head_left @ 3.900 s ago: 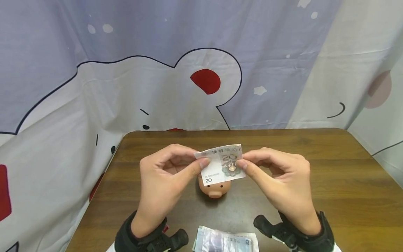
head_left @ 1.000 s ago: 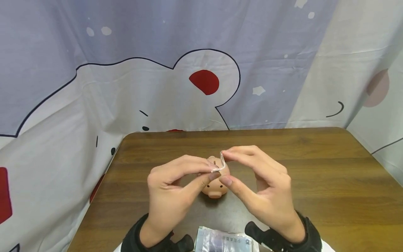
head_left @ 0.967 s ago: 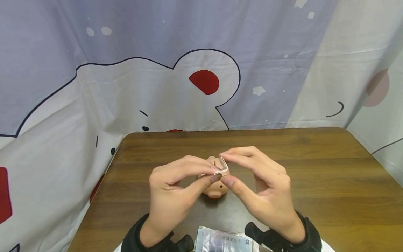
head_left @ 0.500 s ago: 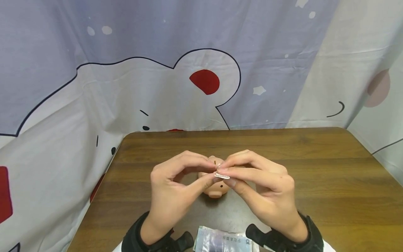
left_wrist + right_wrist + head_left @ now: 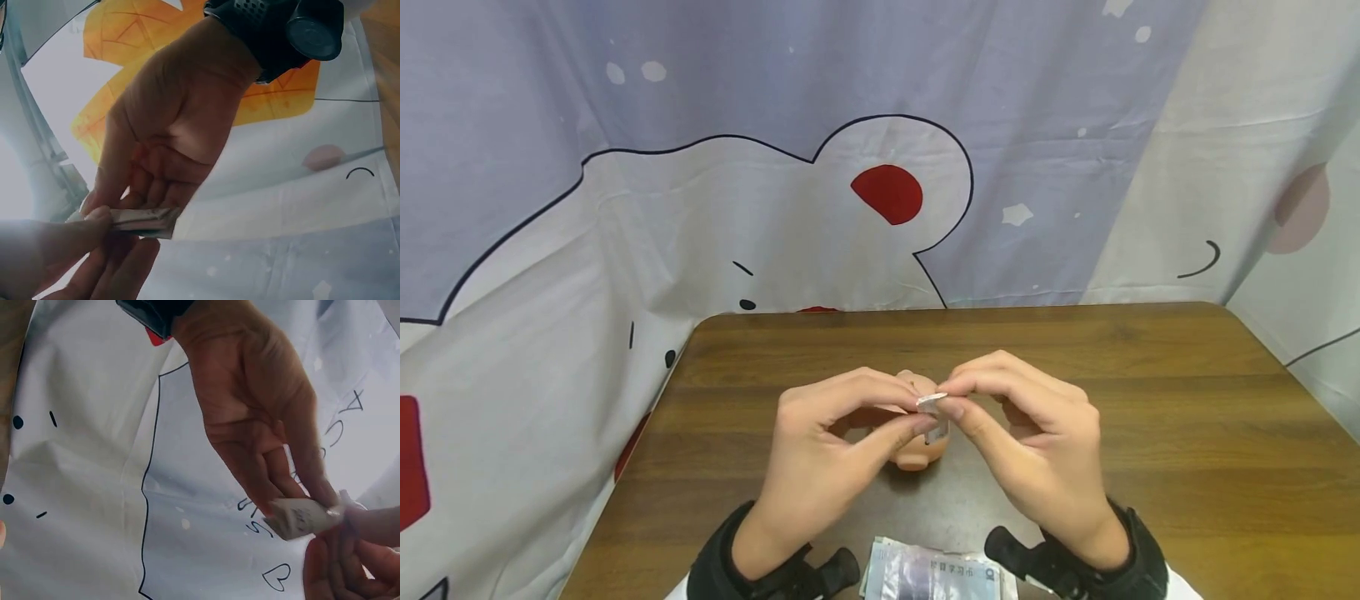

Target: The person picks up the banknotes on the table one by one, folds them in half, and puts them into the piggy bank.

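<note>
Between both hands, above the table, is a banknote (image 5: 929, 402) folded into a small strip. My left hand (image 5: 827, 454) pinches one end of it with thumb and fingers. The other end is pinched by my right hand (image 5: 1041, 442), thumb below and fingertips above. In the left wrist view the folded note (image 5: 147, 223) appears as a narrow layered strip, and the right wrist view shows the same note (image 5: 300, 517) from its other side. Just behind the fingertips stands a pink piggy bank (image 5: 913, 460), partly hidden by hands and note.
A pile of banknotes (image 5: 936, 571), a bluish-purple one on top, lies at the near side of the wooden table (image 5: 1187, 417). A patterned cloth (image 5: 1022, 125) hangs behind the table. Each wrist wears a black strap with a camera (image 5: 835, 571).
The note, first held out flat with its 20 showing, has been folded smaller between the fingers. In the last half second it has tilted and risen slightly, and my left hand has shifted right.
</note>
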The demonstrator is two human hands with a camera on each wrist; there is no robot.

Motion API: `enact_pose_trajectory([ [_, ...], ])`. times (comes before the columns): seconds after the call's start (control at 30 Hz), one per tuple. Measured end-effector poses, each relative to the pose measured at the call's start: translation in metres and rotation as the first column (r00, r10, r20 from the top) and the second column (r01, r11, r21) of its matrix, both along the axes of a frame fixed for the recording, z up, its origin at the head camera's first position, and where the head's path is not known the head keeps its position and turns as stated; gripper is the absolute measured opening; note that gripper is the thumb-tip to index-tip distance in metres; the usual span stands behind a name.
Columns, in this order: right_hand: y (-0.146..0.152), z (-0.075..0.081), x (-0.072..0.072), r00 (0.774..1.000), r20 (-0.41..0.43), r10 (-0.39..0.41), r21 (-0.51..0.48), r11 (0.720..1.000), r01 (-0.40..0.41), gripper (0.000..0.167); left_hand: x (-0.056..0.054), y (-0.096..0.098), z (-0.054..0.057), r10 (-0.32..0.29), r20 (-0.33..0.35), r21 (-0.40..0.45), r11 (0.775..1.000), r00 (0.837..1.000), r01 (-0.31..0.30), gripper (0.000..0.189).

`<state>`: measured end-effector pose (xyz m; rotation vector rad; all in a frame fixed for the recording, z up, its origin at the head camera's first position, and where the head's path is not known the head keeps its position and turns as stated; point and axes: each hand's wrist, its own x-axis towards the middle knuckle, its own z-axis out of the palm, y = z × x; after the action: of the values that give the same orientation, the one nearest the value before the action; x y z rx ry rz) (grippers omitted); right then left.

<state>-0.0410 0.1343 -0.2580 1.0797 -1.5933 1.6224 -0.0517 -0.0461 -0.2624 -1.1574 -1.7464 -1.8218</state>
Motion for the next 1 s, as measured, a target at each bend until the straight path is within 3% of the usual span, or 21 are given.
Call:
enact_pose_trajectory([
  [0.13,0.0032,-0.0009,-0.0008,0.997,0.068,0.035,0.041,0.998,-0.037,0.019,0.0002,-0.0006,0.0013,0.001,0.025,0.046,0.999,1.000,-0.002,0.018],
  [0.27,0.0028,-0.0032,-0.0025,0.998,0.063,0.028,0.072,0.997,-0.033,0.019,0.0017,-0.0001,0.0017,-0.007,0.049,0.092,0.996,0.999,0.003,0.019],
  [0.37,0.0009,-0.0045,-0.0038,0.999,0.041,-0.009,0.054,0.999,0.007,0.015,0.0026,0.0000,0.0007,-0.003,0.113,0.063,0.998,0.994,-0.004,0.020],
  [0.5,0.0022,-0.0040,-0.0027,0.997,0.073,-0.040,0.041,0.998,0.037,0.015,0.0024,-0.0002,-0.0008,0.020,0.181,0.016,1.000,0.983,-0.023,0.023],
  [0.77,0.0055,-0.0038,-0.0008,0.991,0.131,-0.025,0.115,0.993,0.010,0.025,0.0029,-0.0033,0.0007,0.073,0.137,0.086,0.993,0.988,-0.085,0.024],
  [1.0,0.0046,-0.0079,-0.0014,0.989,0.144,-0.015,0.119,0.993,-0.003,0.027,0.0012,-0.0037,0.0013,0.064,0.148,0.086,0.993,0.987,-0.078,0.023],
])
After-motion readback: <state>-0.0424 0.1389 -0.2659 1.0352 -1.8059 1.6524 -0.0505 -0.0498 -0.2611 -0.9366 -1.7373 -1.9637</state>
